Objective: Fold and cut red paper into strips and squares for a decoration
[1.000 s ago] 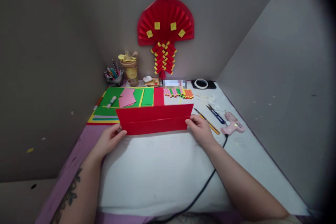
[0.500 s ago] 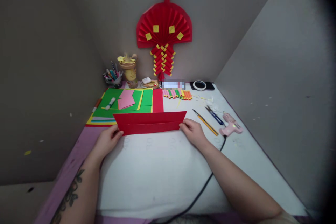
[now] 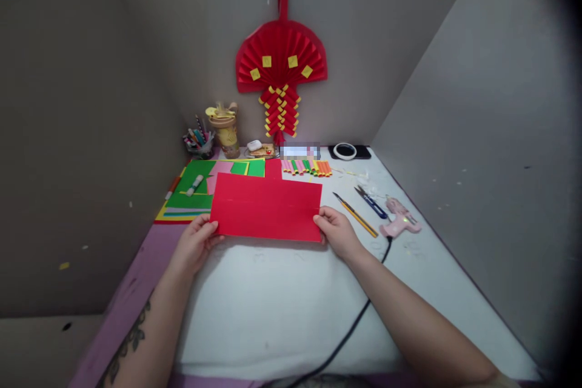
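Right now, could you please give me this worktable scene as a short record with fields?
Item held: red card, creased lengthwise
Left hand: gripping the card's left edge
Right hand: gripping its right edge
Right of card: slim yellow-and-black tool, blue snips, pink glue gun
Behind card: row of small coloured paper rolls
Left side: coloured sheets, white tube on top
Wall: red fan decoration with yellow squares

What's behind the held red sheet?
Beyond the red sheet, parts of green paper, pink paper and a red strip show. Whatever its face covers is hidden.
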{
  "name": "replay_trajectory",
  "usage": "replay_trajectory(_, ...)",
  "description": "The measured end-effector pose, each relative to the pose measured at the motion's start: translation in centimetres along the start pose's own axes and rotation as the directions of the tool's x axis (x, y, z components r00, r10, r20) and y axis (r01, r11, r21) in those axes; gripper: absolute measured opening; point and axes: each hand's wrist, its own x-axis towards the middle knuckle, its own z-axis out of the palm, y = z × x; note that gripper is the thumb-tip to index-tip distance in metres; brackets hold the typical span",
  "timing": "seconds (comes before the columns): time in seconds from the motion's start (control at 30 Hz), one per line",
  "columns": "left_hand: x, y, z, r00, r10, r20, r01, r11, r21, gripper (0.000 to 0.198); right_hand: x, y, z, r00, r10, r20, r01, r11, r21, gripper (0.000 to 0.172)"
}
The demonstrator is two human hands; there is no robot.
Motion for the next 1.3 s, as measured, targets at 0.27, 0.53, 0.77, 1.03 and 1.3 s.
replay_trajectory(0.27, -0.9, 0.4, 7.5, 0.962, -0.161, -0.221, 0.035, 0.874, -0.484, 0.017, -0.8, -0.1, 1.8, 0.996, -0.037, -0.084, 0.048, 0.99, 0.135, 0.02)
replay_trajectory(0.53, -0.5, -2.3, 13.7, 0.958, 0.203, -0.202, -0.271, 0.87, -0.413, 0.028, -2.0, -0.7, 2.8, 0.997, 0.026, -0.069, -0.016, 0.988, 0.154, 0.026)
replay_trajectory(0.77, 0.3, -3.8, 12.8, 0.939, 0.312, -0.144, -0.341, 0.895, -0.287, 0.042, -2.2, -0.9, 2.8, 0.992, 0.123, -0.006, -0.118, 0.966, 0.23, 0.031)
replay_trajectory(1.03, -0.6, -3.4, 12.5, 1.0, -0.01, -0.025, -0.003, 0.873, -0.487, 0.031, -2.1, 0.0, 3.2, 0.987, 0.157, -0.028, -0.147, 0.965, 0.219, 0.031)
replay_trajectory(1.3, -0.8, -4.4, 12.6, 0.995, -0.039, -0.088, -0.008, 0.874, -0.487, 0.034, -2.4, 0.8, 3.8, 0.982, 0.187, -0.013, -0.184, 0.973, 0.142, 0.031)
